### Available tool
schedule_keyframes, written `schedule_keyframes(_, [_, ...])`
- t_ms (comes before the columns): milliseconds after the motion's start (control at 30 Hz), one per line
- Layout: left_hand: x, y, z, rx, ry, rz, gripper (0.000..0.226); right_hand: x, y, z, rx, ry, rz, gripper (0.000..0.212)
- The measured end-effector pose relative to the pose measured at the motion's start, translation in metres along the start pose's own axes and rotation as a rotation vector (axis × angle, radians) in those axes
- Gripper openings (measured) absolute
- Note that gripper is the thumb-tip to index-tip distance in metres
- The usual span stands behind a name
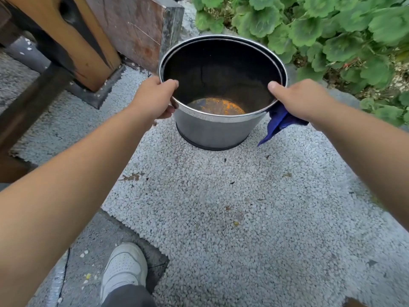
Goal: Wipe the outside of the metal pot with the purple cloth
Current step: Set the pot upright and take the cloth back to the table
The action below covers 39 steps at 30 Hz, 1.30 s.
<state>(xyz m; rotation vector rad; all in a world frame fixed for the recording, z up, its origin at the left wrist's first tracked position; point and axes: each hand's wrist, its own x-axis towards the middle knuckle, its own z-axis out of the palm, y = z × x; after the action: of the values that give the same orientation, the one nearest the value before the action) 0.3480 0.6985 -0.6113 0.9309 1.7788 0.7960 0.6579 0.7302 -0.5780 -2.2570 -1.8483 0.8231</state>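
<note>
Both hands grip the metal pot point(213, 129) by its rim on the pebbled ground: left hand point(152, 98) bare, right hand point(303, 99) apparently pinning the purple cloth point(277, 121) against the wall. Wiping seems barely begun; next, the cloth should sweep around the outside.

no legible text anywhere

arms point(73, 196): bare, sleeveless | shoe point(124, 265): white | trouser leg point(129, 295): grey
</note>
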Motion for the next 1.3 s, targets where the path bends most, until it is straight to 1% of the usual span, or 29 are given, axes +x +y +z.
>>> schedule_keyframes(33, [-0.003,-0.005,-0.002,-0.035,-0.028,0.0,0.046,-0.005,0.005,-0.001,0.073,0.005,-0.012,0.072])
schedule_keyframes(67, [-0.008,-0.011,-0.004,-0.09,-0.061,-0.015,0.055,-0.011,0.011,-0.002,0.183,-0.008,-0.006,0.071])
schedule_keyframes(100, [-0.015,-0.019,-0.006,-0.167,-0.084,-0.047,0.058,-0.02,0.018,-0.002,0.311,-0.048,0.012,0.065])
schedule_keyframes(167, [-0.035,-0.039,-0.004,-0.343,-0.046,-0.108,0.051,-0.037,0.032,0.003,0.511,-0.207,0.043,0.052])
schedule_keyframes(200, [-0.049,-0.049,0.0,-0.363,0.003,-0.129,0.044,-0.046,0.038,0.007,0.58,-0.299,0.047,0.049])
schedule_keyframes(233, [-0.064,-0.058,0.007,-0.318,0.041,-0.143,0.036,-0.056,0.042,0.012,0.644,-0.374,0.055,0.049])
schedule_keyframes(267, [-0.08,-0.065,0.014,-0.231,0.043,-0.14,0.029,-0.065,0.044,0.017,0.71,-0.431,0.072,0.049])
schedule_keyframes(300, [-0.096,-0.068,0.023,-0.138,-0.015,-0.117,0.023,-0.076,0.043,0.022,0.782,-0.478,0.095,0.051])
schedule_keyframes(333, [-0.111,-0.066,0.032,-0.086,-0.131,-0.086,0.021,-0.085,0.04,0.027,0.858,-0.523,0.119,0.052])
schedule_keyframes(400, [-0.132,-0.055,0.049,-0.116,-0.374,-0.094,0.032,-0.104,0.028,0.035,0.976,-0.611,0.137,0.046])
schedule_keyframes(433, [-0.138,-0.048,0.055,-0.162,-0.456,-0.14,0.041,-0.113,0.022,0.038,1.009,-0.654,0.119,0.036])
schedule_keyframes(500, [-0.143,-0.037,0.064,-0.248,-0.552,-0.214,0.055,-0.125,0.015,0.043,0.977,-0.7,0.022,0.021])
schedule_keyframes(533, [-0.143,-0.034,0.065,-0.264,-0.561,-0.212,0.057,-0.129,0.013,0.044,0.917,-0.695,-0.041,0.021])
schedule_keyframes(567, [-0.14,-0.034,0.066,-0.285,-0.556,-0.184,0.056,-0.132,0.011,0.043,0.856,-0.678,-0.101,0.024])
schedule_keyframes(633, [-0.136,-0.039,0.062,-0.317,-0.574,-0.083,0.042,-0.136,0.008,0.038,0.715,-0.612,-0.241,0.028])
schedule_keyframes(667, [-0.135,-0.042,0.059,-0.301,-0.617,-0.029,0.034,-0.136,0.008,0.036,0.644,-0.566,-0.304,0.031])
schedule_keyframes(700, [-0.133,-0.043,0.056,-0.269,-0.673,0.015,0.031,-0.135,0.007,0.034,0.595,-0.523,-0.338,0.035])
schedule_keyframes(767, [-0.131,-0.043,0.055,-0.168,-0.753,0.052,0.04,-0.13,0.008,0.032,0.536,-0.465,-0.334,0.046])
schedule_keyframes(800, [-0.129,-0.045,0.054,-0.107,-0.765,0.059,0.044,-0.126,0.009,0.031,0.508,-0.465,-0.316,0.048])
schedule_keyframes(833, [-0.128,-0.045,0.053,-0.041,-0.774,0.068,0.046,-0.122,0.011,0.029,0.478,-0.488,-0.298,0.044])
schedule_keyframes(867, [-0.126,-0.045,0.051,0.03,-0.789,0.078,0.044,-0.119,0.013,0.027,0.447,-0.527,-0.288,0.033])
schedule_keyframes(933, [-0.123,-0.046,0.047,0.124,-0.867,0.077,0.036,-0.116,0.019,0.023,0.436,-0.613,-0.266,0.018])
schedule_keyframes(1000, [-0.12,-0.046,0.042,0.082,-0.939,0.029,0.027,-0.115,0.023,0.023,0.497,-0.698,-0.208,0.017])
schedule_keyframes(1033, [-0.119,-0.045,0.04,0.044,-0.945,0.007,0.022,-0.115,0.024,0.024,0.546,-0.747,-0.157,0.015])
schedule_keyframes(1100, [-0.118,-0.044,0.038,0.04,-0.896,0.044,0.019,-0.115,0.026,0.028,0.656,-0.817,-0.042,0.01])
schedule_keyframes(1133, [-0.117,-0.044,0.038,0.07,-0.858,0.089,0.02,-0.114,0.027,0.031,0.703,-0.819,0.0,0.011])
schedule_keyframes(1200, [-0.119,-0.045,0.039,0.101,-0.811,0.171,0.018,-0.113,0.029,0.036,0.677,-0.769,0.007,0.017])
schedule_keyframes(1233, [-0.12,-0.046,0.04,0.104,-0.799,0.194,0.014,-0.113,0.03,0.037,0.635,-0.747,-0.022,0.027])
schedule_keyframes(1300, [-0.121,-0.048,0.041,0.099,-0.779,0.202,0.015,-0.116,0.029,0.038,0.54,-0.702,-0.109,0.051])
